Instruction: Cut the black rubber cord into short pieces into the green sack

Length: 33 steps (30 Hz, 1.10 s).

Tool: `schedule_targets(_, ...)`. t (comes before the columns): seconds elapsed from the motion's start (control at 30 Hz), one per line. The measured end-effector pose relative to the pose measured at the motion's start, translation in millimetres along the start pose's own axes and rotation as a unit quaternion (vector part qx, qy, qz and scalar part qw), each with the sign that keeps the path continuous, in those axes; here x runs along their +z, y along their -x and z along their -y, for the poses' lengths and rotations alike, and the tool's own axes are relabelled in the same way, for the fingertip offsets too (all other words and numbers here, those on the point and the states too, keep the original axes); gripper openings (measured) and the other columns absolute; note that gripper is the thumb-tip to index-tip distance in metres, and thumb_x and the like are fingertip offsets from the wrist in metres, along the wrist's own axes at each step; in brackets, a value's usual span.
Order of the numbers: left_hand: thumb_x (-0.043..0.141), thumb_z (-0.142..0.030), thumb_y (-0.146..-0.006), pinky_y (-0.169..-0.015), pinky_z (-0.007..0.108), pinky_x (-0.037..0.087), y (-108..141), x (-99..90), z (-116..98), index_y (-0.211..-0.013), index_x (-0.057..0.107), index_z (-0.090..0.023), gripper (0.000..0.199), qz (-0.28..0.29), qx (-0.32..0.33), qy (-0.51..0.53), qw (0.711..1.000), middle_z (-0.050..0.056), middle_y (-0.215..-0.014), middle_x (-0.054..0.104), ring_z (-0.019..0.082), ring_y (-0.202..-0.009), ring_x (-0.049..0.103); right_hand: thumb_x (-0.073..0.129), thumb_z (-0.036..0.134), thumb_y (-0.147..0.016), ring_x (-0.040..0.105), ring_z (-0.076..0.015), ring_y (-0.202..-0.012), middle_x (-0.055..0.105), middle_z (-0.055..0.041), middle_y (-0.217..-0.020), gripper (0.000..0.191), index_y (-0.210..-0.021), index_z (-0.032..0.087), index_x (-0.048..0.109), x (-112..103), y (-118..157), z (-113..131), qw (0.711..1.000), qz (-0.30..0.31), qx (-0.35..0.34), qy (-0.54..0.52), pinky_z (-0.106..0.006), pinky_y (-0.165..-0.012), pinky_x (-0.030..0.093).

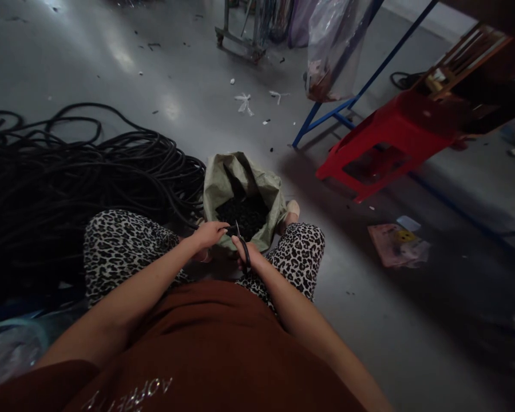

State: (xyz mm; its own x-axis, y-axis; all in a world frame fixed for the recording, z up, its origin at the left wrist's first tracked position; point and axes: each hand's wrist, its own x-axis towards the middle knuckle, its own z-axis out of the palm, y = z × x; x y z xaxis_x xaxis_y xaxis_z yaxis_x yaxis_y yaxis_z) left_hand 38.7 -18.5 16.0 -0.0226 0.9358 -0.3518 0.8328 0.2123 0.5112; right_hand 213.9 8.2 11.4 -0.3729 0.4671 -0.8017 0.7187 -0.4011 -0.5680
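Note:
My left hand (209, 233) is closed around the end of a black rubber cord (181, 214), which runs back to a big tangled heap (124, 160) on the left. In my right hand (249, 255) is a pair of scissors (242, 247) with black handles, its blades pointing up near the cord's end. I cannot make out whether the blades touch the cord. Below and just beyond both hands, an open pale green woven sack (274, 189) stands between my feet. Many small black pieces (244, 214) lie inside it.
A red plastic stool (381, 149) stands to the right, beside a blue metal frame (313, 120) with a clear plastic bag (332, 51). White scraps (244, 103) and a pink packet (388, 243) lie on the floor. At lower left is a light blue-rimmed container (38, 329).

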Motion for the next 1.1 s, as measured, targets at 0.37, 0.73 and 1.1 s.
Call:
schedule_targets(0.37, 0.04, -0.033, -0.084, -0.088, 0.025, 0.041, 4.8, -12.3, 9.0, -0.11, 0.062, -0.024, 0.035, 0.01, 0.016, -0.095, 0.995, 0.002, -0.11, 0.065, 0.017, -0.1, 0.058, 0.034, 0.07, -0.079, 0.052, -0.0152, -0.034, 0.052, -0.0045, -0.045, 0.064, -0.066, 0.012, 0.058, -2.9, -7.0, -3.4, 0.999, -0.022, 0.015, 0.045, -0.023, -0.034, 0.043)
schedule_targets(0.73, 0.044, -0.033, -0.081, -0.083, 0.024, 0.043, 4.8, -13.6, 12.7, -0.106, 0.064, -0.027, 0.032, 0.02, -0.018, -0.088, 0.996, 0.0, -0.105, 0.067, 0.017, -0.095, 0.06, 0.038, 0.068, -0.079, 0.051, -0.0151, -0.033, 0.051, -0.0044, -0.043, 0.061, -0.062, 0.013, 0.056, -4.5, -4.9, -2.3, 0.996, -0.021, 0.016, 0.088, -0.024, -0.034, 0.043)
schedule_targets(1.1, 0.043, -0.035, -0.083, -0.087, 0.023, 0.042, 4.1, -11.8, 13.0, -0.111, 0.062, -0.027, 0.034, -0.047, -0.063, -0.041, 0.996, 0.0, -0.109, 0.065, 0.016, -0.1, 0.058, 0.032, 0.078, -0.073, 0.056, -0.017, -0.042, 0.057, -0.0083, -0.052, 0.072, -0.072, 0.011, 0.058, -6.1, -8.0, -3.9, 0.999, -0.009, 0.023, 0.041, -0.023, -0.039, 0.045)
